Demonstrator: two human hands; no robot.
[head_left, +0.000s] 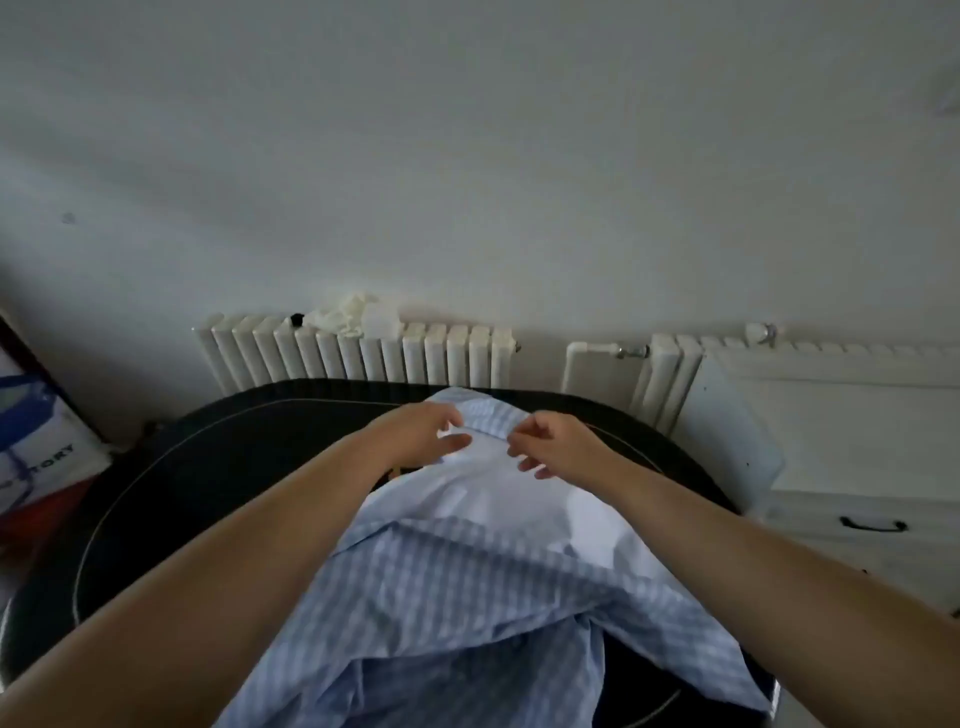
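Note:
A light blue striped shirt (467, 587) lies crumpled along a dark round table (171, 499), its collar end at the far side. My left hand (415, 434) reaches over the collar with fingers bent and thumb out, touching the cloth near the collar's edge. My right hand (558, 444) hovers just right of it, fingers loosely curled above the fabric; whether it pinches the cloth I cannot tell. Both forearms stretch over the shirt from the near corners.
White radiators (358, 353) stand against the wall behind the table, with a crumpled white rag (358, 312) on top. A white drawer cabinet (852, 467) with a black handle is at the right. A printed bag or box (36, 447) leans at the left.

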